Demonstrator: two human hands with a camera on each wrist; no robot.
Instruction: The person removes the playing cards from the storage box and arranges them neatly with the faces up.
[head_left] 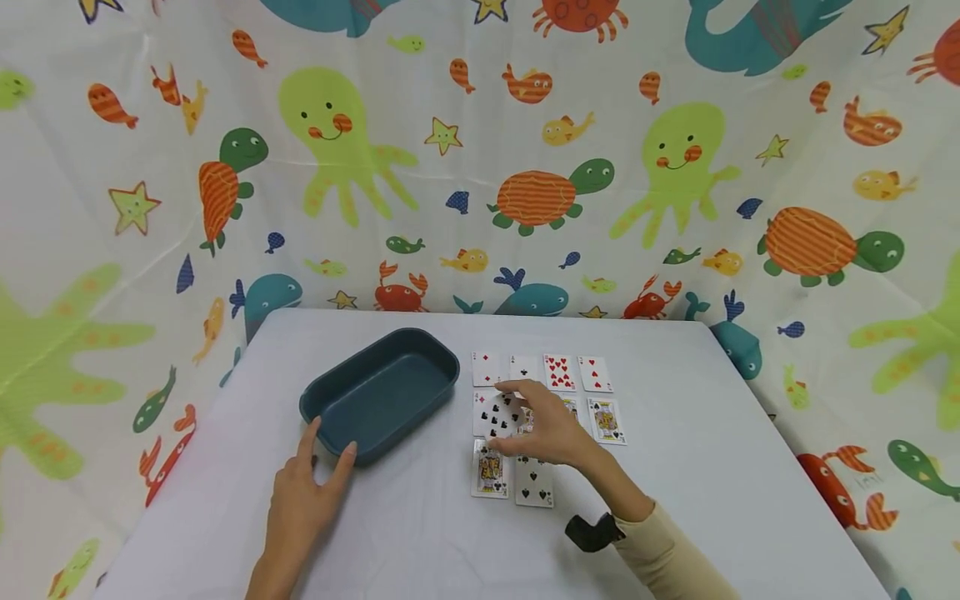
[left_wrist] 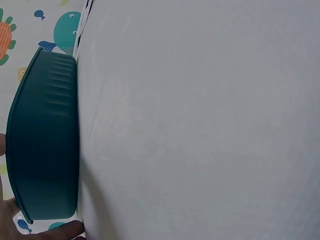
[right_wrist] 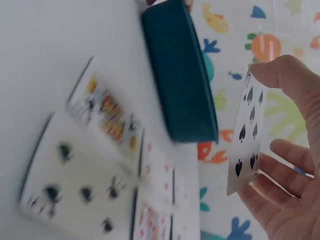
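My right hand [head_left: 546, 425] holds up a playing card [right_wrist: 247, 132], a spade, pinched at its ends between thumb and fingers. In the head view it hovers over laid-out cards and hides part of the middle row. Nearest the front lie a king of clubs [head_left: 491, 469] and a black-suited card [head_left: 534, 485], both face up. My left hand [head_left: 303, 496] is at the near left end of a dark teal oblong basin [head_left: 378, 446], its fingers spread and fingertips right at the rim. The basin stands on the table, left of the cards.
More face-up cards form rows behind, including a ten of hearts [head_left: 559, 372], a three of hearts [head_left: 596, 374] and a king [head_left: 607, 421]. A white cloth covers the table [head_left: 697, 467]. Behind it hangs a curtain [head_left: 480, 208] printed with sea animals.
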